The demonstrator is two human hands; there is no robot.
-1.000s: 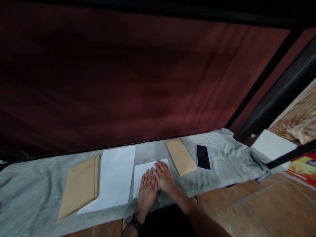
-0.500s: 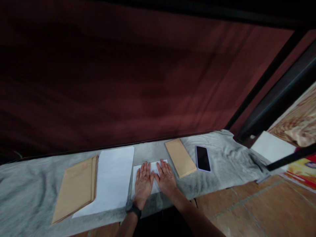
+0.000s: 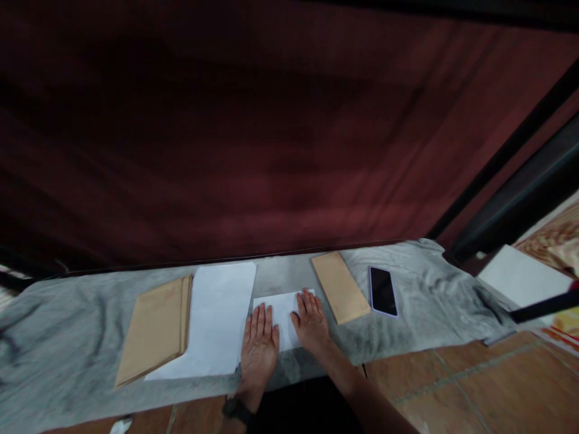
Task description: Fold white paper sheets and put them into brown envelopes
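A small white sheet of paper [image 3: 286, 310], which looks folded, lies flat in front of me on the grey cloth. My left hand [image 3: 260, 346] rests palm down over its left side, fingers stretched out and thumb apart. On the right side of the paper lies my right hand [image 3: 312, 322], also flat with its fingers spread. Bare paper shows between the two hands. To the left is a stack of larger white sheets [image 3: 221, 319], partly under a pile of brown envelopes [image 3: 156, 328]. One brown envelope [image 3: 341, 288] lies slantwise just right of my right hand.
A phone [image 3: 383, 292] in a lilac case lies right of the single envelope. Grey cloth [image 3: 434, 301] covers the narrow surface, with a dark red panel [image 3: 289, 150] behind it. Black bars [image 3: 502, 157] and a white board [image 3: 520, 277] stand at the right, above tiled floor [image 3: 461, 386].
My hands have moved apart across the paper, the left toward its left edge and the right toward its right edge. The camera view has shifted slightly, so everything sits further right.
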